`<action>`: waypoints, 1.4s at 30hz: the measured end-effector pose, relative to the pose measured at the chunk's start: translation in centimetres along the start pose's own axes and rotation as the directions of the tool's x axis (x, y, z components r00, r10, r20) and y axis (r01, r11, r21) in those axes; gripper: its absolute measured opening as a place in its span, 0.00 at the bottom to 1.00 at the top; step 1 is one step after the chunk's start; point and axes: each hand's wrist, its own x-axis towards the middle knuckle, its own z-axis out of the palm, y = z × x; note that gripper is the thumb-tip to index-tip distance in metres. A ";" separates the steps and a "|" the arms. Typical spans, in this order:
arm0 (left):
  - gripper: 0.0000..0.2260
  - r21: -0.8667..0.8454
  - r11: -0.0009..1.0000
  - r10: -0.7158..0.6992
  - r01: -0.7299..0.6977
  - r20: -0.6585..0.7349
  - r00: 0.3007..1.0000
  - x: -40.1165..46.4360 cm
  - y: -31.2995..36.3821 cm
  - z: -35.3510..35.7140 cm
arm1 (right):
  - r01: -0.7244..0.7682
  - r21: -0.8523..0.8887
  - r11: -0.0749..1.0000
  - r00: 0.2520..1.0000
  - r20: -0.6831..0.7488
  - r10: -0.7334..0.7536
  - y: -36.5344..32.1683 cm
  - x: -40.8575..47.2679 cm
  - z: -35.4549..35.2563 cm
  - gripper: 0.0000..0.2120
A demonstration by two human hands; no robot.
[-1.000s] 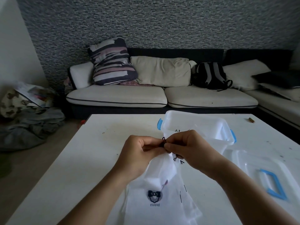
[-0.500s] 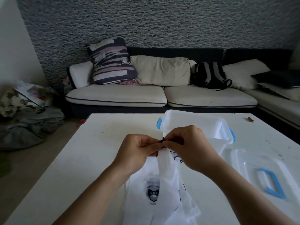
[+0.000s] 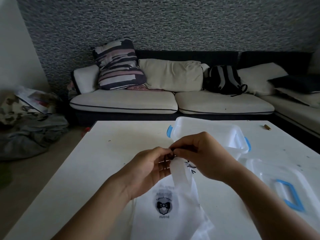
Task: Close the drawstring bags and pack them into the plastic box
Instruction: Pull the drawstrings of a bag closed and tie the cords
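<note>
Here, head view: both hands meet over the middle of the white counter (image 3: 107, 163). Left hand (image 3: 149, 172) and right hand (image 3: 202, 158) have fingers curled, pinching the dark drawstring (image 3: 173, 152) at the gathered top of a white drawstring bag (image 3: 180, 172). That bag hangs down onto more white bags (image 3: 166, 220) lying flat at the near edge, one with a dark bow logo. Clear plastic box (image 3: 206, 130) with blue clips sits just behind the hands, toward the far edge, open. Its lid (image 3: 284, 181) with blue handle lies flat by the right edge. Small brown object (image 3: 267, 127) near the far right corner. Sofa (image 3: 173, 103) with pillows and a backpack (image 3: 223, 79) beyond.
</note>
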 end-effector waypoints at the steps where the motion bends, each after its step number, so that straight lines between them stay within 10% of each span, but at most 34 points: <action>1: 0.14 0.023 1.000 0.013 -0.014 0.018 1.000 0.0 0.0 0.0 | 0.014 -0.013 1.000 1.000 -0.005 -0.014 -0.1 0.0 0.1 0.07; 16: 0.10 0.491 0.852 0.282 -0.180 -0.140 0.949 -0.2 0.7 -0.9 | -0.099 0.013 0.995 0.995 0.002 0.099 1.2 -0.2 0.1 0.07; 34: 0.07 0.972 0.056 0.772 -0.228 0.103 0.628 0.8 0.4 -2.5 | -0.244 0.482 0.841 0.954 -0.038 0.298 2.8 0.2 -1.2 0.08; 42: 0.05 0.970 0.032 0.781 -0.242 0.127 0.612 2.0 0.6 -3.1 | -0.249 0.483 0.840 0.956 -0.017 0.293 3.3 -0.1 -2.4 0.13</action>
